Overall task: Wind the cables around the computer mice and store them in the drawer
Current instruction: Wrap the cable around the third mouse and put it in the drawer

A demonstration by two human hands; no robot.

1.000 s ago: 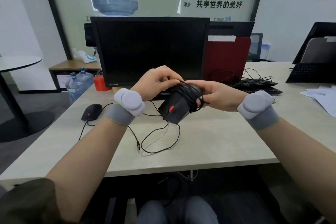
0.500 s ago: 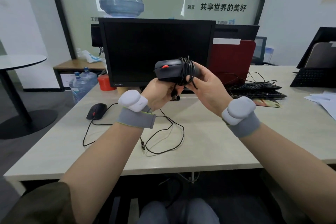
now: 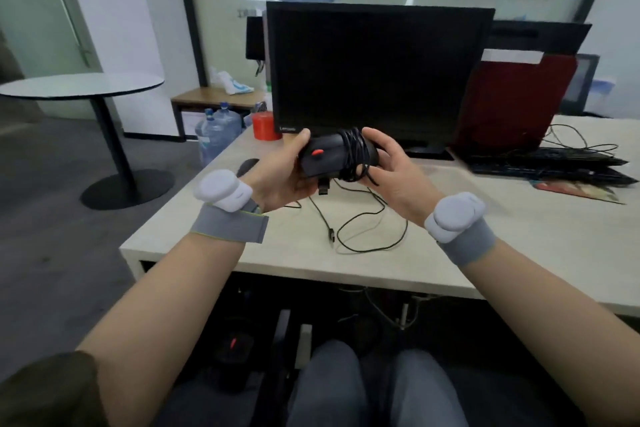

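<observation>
I hold a black mouse (image 3: 327, 158) with a red scroll wheel above the desk, in front of the monitor. My left hand (image 3: 280, 177) grips its front end. My right hand (image 3: 398, 173) grips its rear end, where the cable (image 3: 353, 152) is wound in several turns. The cable's USB plug (image 3: 323, 189) hangs below the mouse. A second black mouse (image 3: 247, 165) lies on the desk, mostly hidden behind my left wrist. Its loose cable (image 3: 374, 232) loops across the desk and ends in a plug (image 3: 330, 237). No drawer is visible.
A black monitor (image 3: 377, 69) stands behind my hands, with a red cup (image 3: 265, 125) to its left and keyboards (image 3: 550, 166) to its right. The desk's front edge (image 3: 311, 270) is near. Under the desk sits a dark blurred object with a red mark (image 3: 235, 345).
The mouse rose from the desk to in front of the monitor, then sank slightly. The last of the cable got wound on, so the plug now hangs free. My view turned left.
</observation>
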